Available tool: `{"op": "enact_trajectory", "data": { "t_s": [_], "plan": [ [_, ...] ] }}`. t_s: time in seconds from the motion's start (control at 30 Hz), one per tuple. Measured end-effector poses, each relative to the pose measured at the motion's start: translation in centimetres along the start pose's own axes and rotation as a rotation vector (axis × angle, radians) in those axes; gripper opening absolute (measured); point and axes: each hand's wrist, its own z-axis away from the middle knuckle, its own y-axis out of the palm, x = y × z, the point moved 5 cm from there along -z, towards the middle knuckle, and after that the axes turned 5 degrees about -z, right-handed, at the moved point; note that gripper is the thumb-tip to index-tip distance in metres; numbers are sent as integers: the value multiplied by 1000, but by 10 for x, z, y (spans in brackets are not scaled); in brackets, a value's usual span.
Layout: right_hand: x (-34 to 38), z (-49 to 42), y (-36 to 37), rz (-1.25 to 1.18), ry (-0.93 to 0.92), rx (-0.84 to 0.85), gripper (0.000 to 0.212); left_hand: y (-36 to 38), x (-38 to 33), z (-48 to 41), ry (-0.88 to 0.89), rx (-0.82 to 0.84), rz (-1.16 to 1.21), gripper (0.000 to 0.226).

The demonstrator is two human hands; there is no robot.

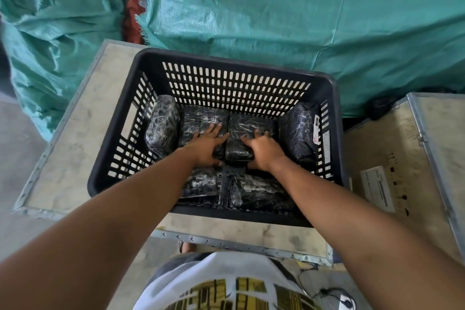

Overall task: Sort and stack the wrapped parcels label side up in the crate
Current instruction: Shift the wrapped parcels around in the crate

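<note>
A black slotted plastic crate (pixel 234 63) stands on a wooden box. Inside it lie several parcels wrapped in black film. My left hand (pixel 207 145) grips the left middle parcel (pixel 198 121), fingers spread over its top and thumb on its near end. My right hand (pixel 264 150) clasps the right middle parcel (pixel 247 126) the same way. Another parcel (pixel 162 124) leans against the left wall. One more parcel (pixel 300 131) stands on edge at the right wall with a white label facing the wall. Further parcels (pixel 259 190) lie at the near end, partly hidden by my forearms.
The wooden box (pixel 75 133) has metal edging. A second wooden box (pixel 402 158) with a white paper label stands to the right. Green tarpaulin sacks (pixel 251 7) fill the background. Concrete floor lies to the left.
</note>
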Motion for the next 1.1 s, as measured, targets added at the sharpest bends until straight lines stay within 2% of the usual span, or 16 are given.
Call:
{"op": "enact_trajectory", "data": {
  "t_s": [0.1, 0.23, 0.37, 0.43, 0.57, 0.7, 0.83, 0.93, 1.0, 1.1],
  "plan": [
    [-5, 7, -23, -145, -25, -85, 87, -7, 3, -2, 2, -34, 139, 110],
    [-9, 14, -42, -431, -76, -253, 68, -19, 3, -4, -3, -83, 450, 101],
    [-9, 13, -65, -607, -105, -360, 61, -31, 0, -3, -12, -166, 574, 102],
    [-13, 10, -80, -716, -104, -365, 58, -38, -4, -3, -22, -225, 584, 112],
    [-31, 10, -96, -970, -46, -231, 49, -54, -13, 1, 12, -360, 651, 126],
    [-41, 15, -98, -1189, 45, -172, 31, -66, -27, 8, 215, -399, 564, 114],
    [-44, 20, -100, -1304, 81, -145, 31, -72, -41, 14, 365, -480, 367, 94],
    [-46, 20, -101, -1376, 94, -219, 26, -72, -44, 13, 333, -503, 380, 78],
    [-49, 17, -100, -1419, 98, -303, 23, -69, -38, 8, 224, -446, 491, 72],
    [-49, 16, -94, -1402, 69, -322, 36, -62, -25, -1, 98, -381, 639, 65]
  ]
}}
